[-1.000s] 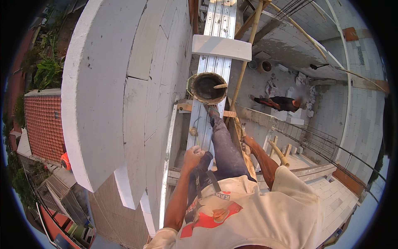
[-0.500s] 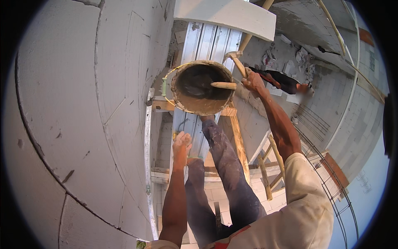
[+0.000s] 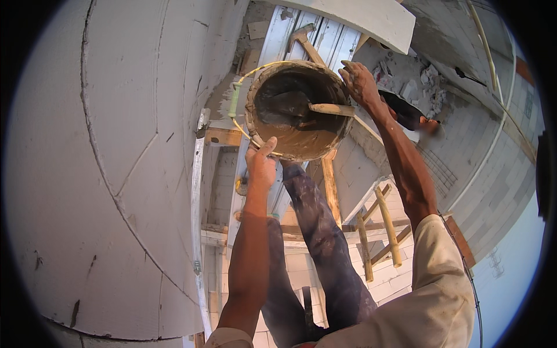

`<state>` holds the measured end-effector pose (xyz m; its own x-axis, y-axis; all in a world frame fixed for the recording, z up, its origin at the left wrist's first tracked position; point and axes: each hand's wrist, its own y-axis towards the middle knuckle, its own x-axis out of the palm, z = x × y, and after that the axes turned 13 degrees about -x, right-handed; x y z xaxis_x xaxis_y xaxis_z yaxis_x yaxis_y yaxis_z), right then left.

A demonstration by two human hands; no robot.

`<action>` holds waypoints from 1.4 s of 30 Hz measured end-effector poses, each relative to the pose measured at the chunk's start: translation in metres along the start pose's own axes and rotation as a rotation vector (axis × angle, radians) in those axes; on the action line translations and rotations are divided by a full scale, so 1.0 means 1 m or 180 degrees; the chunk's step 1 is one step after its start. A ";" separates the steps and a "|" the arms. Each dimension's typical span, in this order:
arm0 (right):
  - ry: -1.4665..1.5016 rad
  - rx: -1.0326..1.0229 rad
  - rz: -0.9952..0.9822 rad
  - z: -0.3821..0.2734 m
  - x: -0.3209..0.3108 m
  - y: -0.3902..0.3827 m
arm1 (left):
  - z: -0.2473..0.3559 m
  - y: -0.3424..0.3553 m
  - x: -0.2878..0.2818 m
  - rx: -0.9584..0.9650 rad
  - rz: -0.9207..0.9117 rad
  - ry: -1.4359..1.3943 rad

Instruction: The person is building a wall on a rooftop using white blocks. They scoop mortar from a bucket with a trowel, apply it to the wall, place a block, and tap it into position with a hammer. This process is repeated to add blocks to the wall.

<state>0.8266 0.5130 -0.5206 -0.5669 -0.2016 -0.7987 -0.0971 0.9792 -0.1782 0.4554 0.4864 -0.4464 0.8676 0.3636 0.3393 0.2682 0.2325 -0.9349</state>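
A mortar-crusted bucket (image 3: 253,124) stands in front of me, wet grey-brown mortar inside. A wooden-handled tool (image 3: 332,109) rests in it, handle over the right rim and its head sunk in the mortar. My left hand (image 3: 262,165) grips the bucket's near-left rim, thumb on top. Beside it, the yellow wire bail with its green grip (image 3: 234,100) hangs to the left. My right hand (image 3: 361,84) is at the right rim, fingers apart and holding nothing; contact with the rim is unclear. Beyond the bucket a claw hammer (image 3: 307,45) lies on the metal planks (image 3: 278,36).
A grey block wall (image 3: 133,174) rises close on the left. A pale slab (image 3: 354,20) spans the far end of the planks. Timber and bamboo poles (image 3: 387,226) stand below right. Another person (image 3: 401,113) is lower down at the right.
The hammer has left my right hand and now lies on the planks beyond the bucket. My left hand has moved up onto the bucket's rim. The bucket sits slightly further right in view.
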 end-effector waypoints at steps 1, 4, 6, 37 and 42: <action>-0.0042 -0.0055 0.0332 -0.035 -0.019 -0.003 | 0.004 -0.003 0.004 0.0053 -0.0038 0.0051; -0.0548 -0.0741 0.0029 -0.116 -0.051 -0.027 | 0.004 -0.017 0.015 0.0130 -0.0053 0.0098; -0.0794 -0.1063 -0.0296 -0.151 -0.052 -0.029 | 0.008 -0.040 0.015 0.0232 0.0170 -0.0032; 0.0555 -0.1784 -0.2265 -0.458 -0.370 -0.136 | 0.141 -0.530 0.193 0.1644 0.0685 0.1021; 0.2088 -0.1145 -0.1773 -0.480 -0.377 -0.163 | 0.140 -0.580 0.181 0.1424 0.0476 0.0431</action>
<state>0.6638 0.4409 0.0851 -0.7005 -0.6983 -0.1475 -0.6794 0.7157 -0.1619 0.3983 0.5435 0.1721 0.9375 0.3089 0.1604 -0.0440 0.5623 -0.8258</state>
